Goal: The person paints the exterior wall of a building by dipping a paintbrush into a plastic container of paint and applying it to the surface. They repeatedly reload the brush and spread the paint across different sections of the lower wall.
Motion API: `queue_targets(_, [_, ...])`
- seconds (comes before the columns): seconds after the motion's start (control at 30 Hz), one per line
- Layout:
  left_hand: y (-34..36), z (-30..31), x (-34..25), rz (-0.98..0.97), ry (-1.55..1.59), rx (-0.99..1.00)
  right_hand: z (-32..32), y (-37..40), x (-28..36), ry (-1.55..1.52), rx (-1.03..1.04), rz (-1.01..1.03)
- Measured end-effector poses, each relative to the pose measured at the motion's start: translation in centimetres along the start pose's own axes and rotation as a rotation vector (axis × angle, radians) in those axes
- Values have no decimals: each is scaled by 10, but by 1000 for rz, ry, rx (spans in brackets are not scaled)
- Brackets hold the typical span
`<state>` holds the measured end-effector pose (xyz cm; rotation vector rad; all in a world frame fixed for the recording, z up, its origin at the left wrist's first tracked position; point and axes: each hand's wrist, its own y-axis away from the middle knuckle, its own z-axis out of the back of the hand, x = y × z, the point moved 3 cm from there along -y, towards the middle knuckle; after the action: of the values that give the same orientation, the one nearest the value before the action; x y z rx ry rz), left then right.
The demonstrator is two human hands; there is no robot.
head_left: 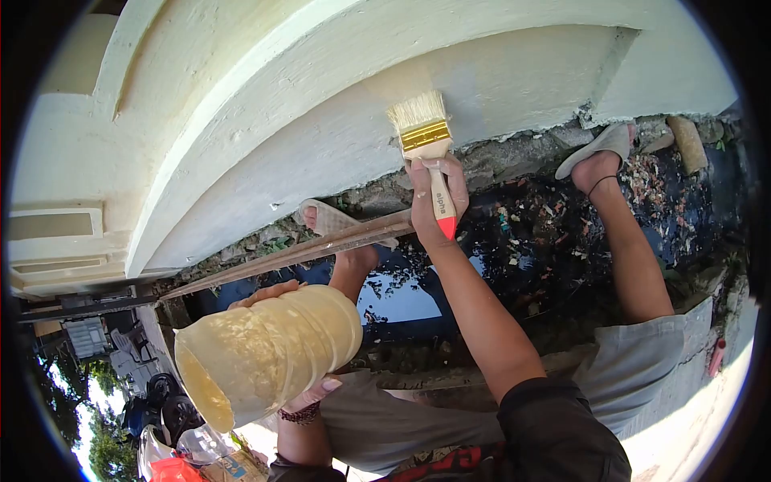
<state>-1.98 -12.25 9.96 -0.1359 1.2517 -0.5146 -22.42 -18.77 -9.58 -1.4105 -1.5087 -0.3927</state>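
My right hand (421, 193) is closed round the wooden handle of a flat paintbrush (426, 140), which has pale bristles, a gold band and a red handle end. Its bristles overlap the lower part of a cream-white wall (337, 120), where a slightly darker patch shows beside them. In my left hand (312, 394) is a cut-open plastic bottle (277, 349), tilted with its wide mouth toward the lower left. Cream-yellow paint coats the bottle inside. The thumb shows below the bottle and the fingers above it; the palm is hidden behind.
Dark water with floating litter fills a drainage ditch (514, 265) below me. My slippered feet straddle it, one slipper (598, 151) on the far stony ledge. A long wooden plank (297, 253) crosses beside the other foot. A motorbike (165, 406) and plastic bags (177, 470) stand at the lower left.
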Motion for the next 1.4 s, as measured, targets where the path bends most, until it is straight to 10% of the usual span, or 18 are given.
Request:
queue_targets(0.1, [6, 6, -3, 14, 24, -13, 62, 29, -13, 65, 42, -241])
queue_targets(0.33, [6, 17, -29, -46, 103, -23, 107, -14, 49, 540, 442, 210])
queue_targets(0.37, [75, 64, 31, -36, 116, -56, 97, -24, 60, 570, 571, 399])
queue_targets(0.5, [3, -59, 356, 668, 217, 218, 53, -60, 90, 692, 935, 880])
queue_targets(0.53, [3, -58, 357, 677, 232, 203, 41, -67, 95, 688, 957, 885])
queue_targets(0.63, [1, -55, 340, 34, -1454, 708, 17, -77, 93, 687, 919, 1067])
queue_targets(0.9, [1, -53, 362, 176, -1517, 660, 37, -48, 49, 911, 1173, 942])
queue_targets(1.1, [15, -49, 427, 197, -1082, 559, -9, -81, 99, 835, 854, 1170])
queue_targets(1.4, [3, -52, 364, 284, -1312, 711, 28, -60, 68, 870, 1065, 1070])
